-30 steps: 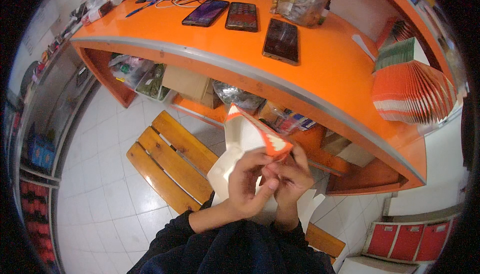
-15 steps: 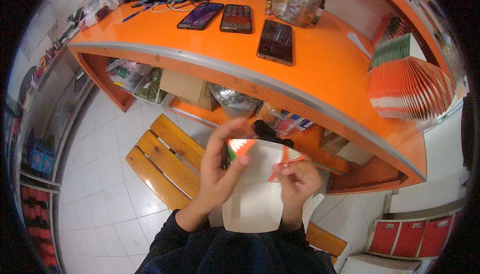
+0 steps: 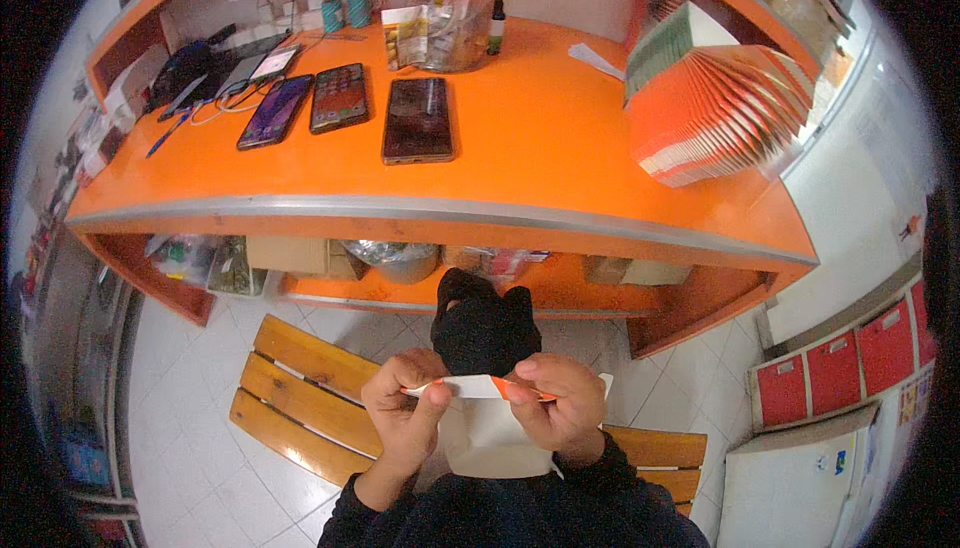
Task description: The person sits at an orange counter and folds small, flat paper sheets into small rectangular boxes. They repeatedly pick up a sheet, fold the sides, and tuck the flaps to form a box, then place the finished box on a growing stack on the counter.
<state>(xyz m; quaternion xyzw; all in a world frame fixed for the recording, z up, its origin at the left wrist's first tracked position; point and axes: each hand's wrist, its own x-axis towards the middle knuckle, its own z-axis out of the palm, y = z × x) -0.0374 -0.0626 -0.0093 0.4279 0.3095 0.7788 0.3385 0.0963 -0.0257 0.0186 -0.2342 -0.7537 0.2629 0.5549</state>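
Now I see my left hand (image 3: 405,418) and right hand (image 3: 565,410) both pinched shut on a flat white-and-orange folded card sheet (image 3: 480,388), held level above the slatted wooden bench (image 3: 300,388), below the orange counter (image 3: 530,163).

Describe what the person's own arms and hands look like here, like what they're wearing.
Both forearms come in from the lower edge in dark, black-looking long sleeves that end at the wrists. The left hand and the right hand are bare: no gloves, and no rings, watch or bracelet can be made out. The sleeves look plain, with no visible markings.
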